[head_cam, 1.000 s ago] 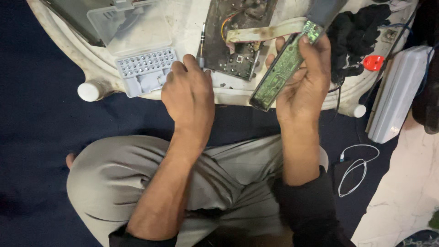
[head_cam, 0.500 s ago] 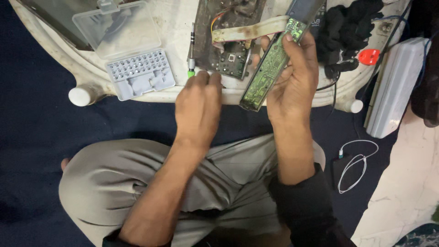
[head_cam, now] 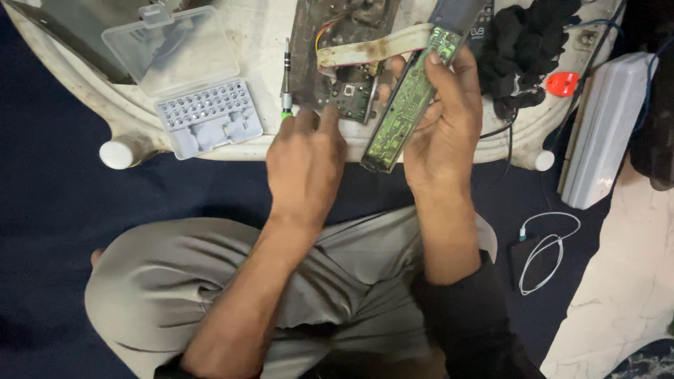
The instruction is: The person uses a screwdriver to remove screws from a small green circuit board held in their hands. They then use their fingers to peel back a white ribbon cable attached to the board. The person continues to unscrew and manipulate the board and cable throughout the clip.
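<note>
A person sits cross-legged on a dark blue floor covering at the near edge of a low white table (head_cam: 256, 31), seen from above. The right hand (head_cam: 439, 123) grips a long, narrow green circuit board (head_cam: 407, 102), fingers wrapped over its right edge and thumb behind it, holding it tilted so that its near end points down toward the lap and its far end rises over the table. The left hand (head_cam: 305, 158) rests palm down at the table's near edge, fingers loosely curled and slightly parted, its fingertips touching the table just beside the green-collared tip of a slim precision screwdriver (head_cam: 286, 81) that lies pointing away from the person. Whether the fingers pinch the tool cannot be told.

Just right of the screwdriver lies a dark opened device board (head_cam: 347, 52) with a pale flat ribbon cable (head_cam: 372, 49) crossing it toward the held board. To the left sits a grey screwdriver-bit case (head_cam: 207, 116), its clear lid (head_cam: 172, 45) open on the far side. At the right, a black cloth (head_cam: 523, 49) is bunched near a small red object (head_cam: 562, 83), a long white casing (head_cam: 600, 133) leans off the table's right edge, and a coiled white cable (head_cam: 547, 249) lies on the floor.
</note>
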